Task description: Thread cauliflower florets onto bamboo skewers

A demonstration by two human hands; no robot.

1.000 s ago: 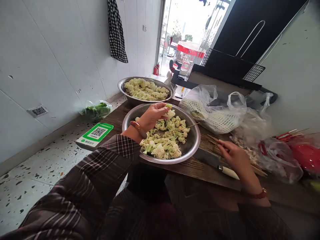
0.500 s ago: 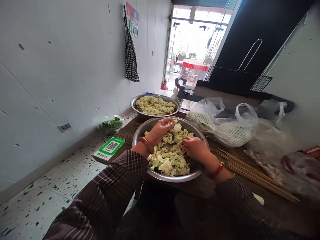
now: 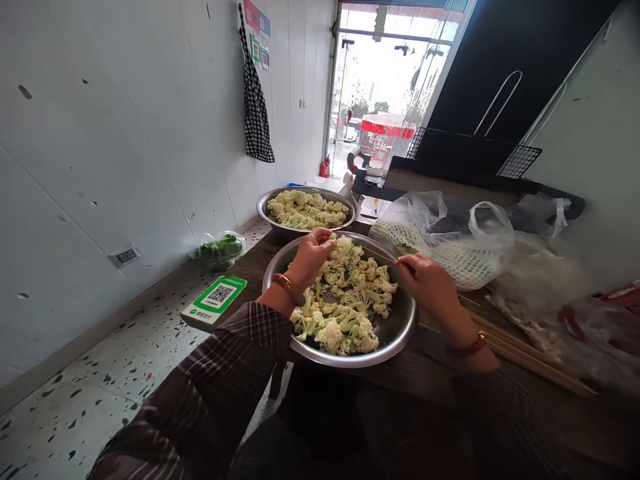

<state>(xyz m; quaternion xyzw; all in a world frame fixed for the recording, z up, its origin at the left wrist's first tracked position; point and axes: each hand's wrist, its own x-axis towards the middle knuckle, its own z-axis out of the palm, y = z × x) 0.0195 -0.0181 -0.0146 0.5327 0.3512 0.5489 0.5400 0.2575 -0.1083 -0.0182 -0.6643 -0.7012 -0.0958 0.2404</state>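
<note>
A metal bowl [image 3: 400, 340] holds many cauliflower florets [image 3: 350, 327]. Over its far left part, my left hand [image 3: 311, 259] pinches a cauliflower piece [image 3: 344, 247], partly hidden by the fingers. My right hand [image 3: 425, 280] is closed above the right rim, its fingertips on a thin skewer [image 3: 377, 252] that runs left toward the piece in my left hand. On the table to the right lies a bundle of bamboo skewers [image 3: 530, 353], partly behind my right forearm.
Behind stands a second bowl [image 3: 265, 212] full of cauliflower. Clear plastic bags [image 3: 470, 257] lie at the right. At the left are a green QR-code stand [image 3: 216, 299] and bagged green vegetables [image 3: 220, 250]. A black grill basket [image 3: 520, 162] is farther back.
My right hand has moved right and slightly up, away from my left hand, and the thin skewer between them now shows. My left hand has shifted slightly left and down.
</note>
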